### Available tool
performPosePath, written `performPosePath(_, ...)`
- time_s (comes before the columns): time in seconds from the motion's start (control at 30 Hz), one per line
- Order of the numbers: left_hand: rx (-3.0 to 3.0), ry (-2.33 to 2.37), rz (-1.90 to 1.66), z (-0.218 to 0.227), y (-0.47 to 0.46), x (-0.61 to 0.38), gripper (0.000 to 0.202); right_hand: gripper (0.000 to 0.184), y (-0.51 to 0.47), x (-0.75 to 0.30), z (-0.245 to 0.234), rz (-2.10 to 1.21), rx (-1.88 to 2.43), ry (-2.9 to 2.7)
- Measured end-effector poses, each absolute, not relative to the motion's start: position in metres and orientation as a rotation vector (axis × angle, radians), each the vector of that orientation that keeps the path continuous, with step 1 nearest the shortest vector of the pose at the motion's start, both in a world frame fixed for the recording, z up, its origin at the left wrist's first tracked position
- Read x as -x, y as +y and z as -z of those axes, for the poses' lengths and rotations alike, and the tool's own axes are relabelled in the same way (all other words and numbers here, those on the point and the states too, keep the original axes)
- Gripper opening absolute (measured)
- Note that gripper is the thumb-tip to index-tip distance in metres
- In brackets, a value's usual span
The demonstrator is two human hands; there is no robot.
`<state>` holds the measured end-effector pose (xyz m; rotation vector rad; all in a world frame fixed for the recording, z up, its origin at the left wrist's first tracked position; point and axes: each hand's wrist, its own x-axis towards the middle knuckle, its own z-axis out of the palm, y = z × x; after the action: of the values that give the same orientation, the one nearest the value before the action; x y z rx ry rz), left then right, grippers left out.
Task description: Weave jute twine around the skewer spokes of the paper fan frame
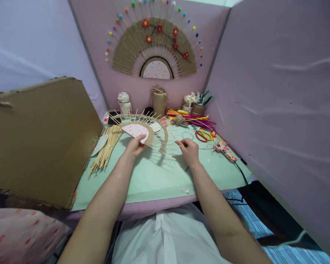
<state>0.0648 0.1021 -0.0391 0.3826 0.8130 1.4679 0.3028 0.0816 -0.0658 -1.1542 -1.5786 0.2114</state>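
A half-round fan frame (151,132) is held up over the table, made of thin wooden sticks spreading from a pink dotted half disc with woven twine bands. My left hand (135,145) grips its lower edge, thumb on the pink face. To the right of the frame, my right hand (189,148) is closed, thumb and fingertips pinched near the stick ends. A thin strand or stick shows at those fingertips, too fine to name surely. Behind the hands lies a ball of twine (178,119).
A bundle of sticks (107,146) lies left beside a large cardboard sheet (41,139). Red-handled scissors (201,136), pipe cleaners (192,116) and a patterned glue gun (225,151) with a cord lie right. A twine-wrapped jar (160,102) and white bottle (124,103) stand behind. A finished fan (129,44) hangs above.
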Motion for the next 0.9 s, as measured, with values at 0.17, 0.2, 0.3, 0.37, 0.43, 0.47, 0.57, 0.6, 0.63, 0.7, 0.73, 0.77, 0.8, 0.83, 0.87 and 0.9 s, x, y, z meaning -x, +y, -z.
performPosePath(0.17, -0.434, 0.838, -1.463, 0.041, 0.103, -0.063, 0.031, 0.033, 0.080, -0.304, 0.063, -0.174, 1.127, -1.558)
performPosePath(0.2, -0.444, 0.850, -1.457, 0.040, 0.102, -0.063, 0.031, 0.033, 0.080, -0.305, 0.063, -0.179, 1.119, -1.560)
performPosePath(0.3, -0.481, 0.879, -1.425, 0.039, 0.099, -0.063, 0.031, 0.031, 0.080, -0.305, 0.062, -0.213, 1.101, -1.569)
performPosePath(0.37, -0.522, 0.892, -1.392, 0.038, 0.097, -0.063, 0.030, 0.029, 0.081, -0.305, 0.062, -0.253, 1.109, -1.553)
performPosePath(0.43, -0.552, 0.897, -1.369, 0.036, 0.096, -0.062, 0.028, 0.029, 0.081, -0.305, 0.061, -0.324, 1.130, -1.514)
performPosePath(0.47, -0.557, 0.896, -1.364, 0.036, 0.096, -0.062, 0.027, 0.029, 0.082, -0.306, 0.061, -0.372, 1.142, -1.491)
performPosePath(0.57, -0.531, 0.870, -1.378, 0.034, 0.096, -0.059, 0.030, 0.029, 0.082, -0.306, 0.060, -0.521, 1.164, -1.423)
performPosePath(0.6, -0.514, 0.858, -1.387, 0.034, 0.097, -0.058, 0.032, 0.029, 0.082, -0.306, 0.059, -0.555, 1.168, -1.404)
performPosePath(0.63, -0.497, 0.848, -1.395, 0.033, 0.097, -0.057, 0.034, 0.029, 0.082, -0.306, 0.058, -0.577, 1.171, -1.387)
performPosePath(0.7, -0.474, 0.827, -1.406, 0.033, 0.096, -0.057, 0.035, 0.029, 0.081, -0.305, 0.057, -0.604, 1.178, -1.365)
performPosePath(0.73, -0.473, 0.815, -1.403, 0.033, 0.096, -0.058, 0.036, 0.030, 0.081, -0.305, 0.057, -0.619, 1.181, -1.360)
performPosePath(0.77, -0.477, 0.804, -1.392, 0.033, 0.095, -0.061, 0.036, 0.029, 0.082, -0.304, 0.057, -0.637, 1.180, -1.359)
performPosePath(0.8, -0.483, 0.795, -1.374, 0.033, 0.093, -0.064, 0.037, 0.029, 0.082, -0.303, 0.057, -0.658, 1.174, -1.362)
performPosePath(0.83, -0.488, 0.789, -1.348, 0.034, 0.092, -0.067, 0.038, 0.029, 0.083, -0.302, 0.058, -0.680, 1.166, -1.369)
performPosePath(0.87, -0.490, 0.785, -1.318, 0.034, 0.090, -0.071, 0.038, 0.029, 0.083, -0.302, 0.059, -0.701, 1.161, -1.374)
performPosePath(0.9, -0.487, 0.783, -1.288, 0.035, 0.089, -0.075, 0.039, 0.029, 0.084, -0.301, 0.061, -0.719, 1.159, -1.374)
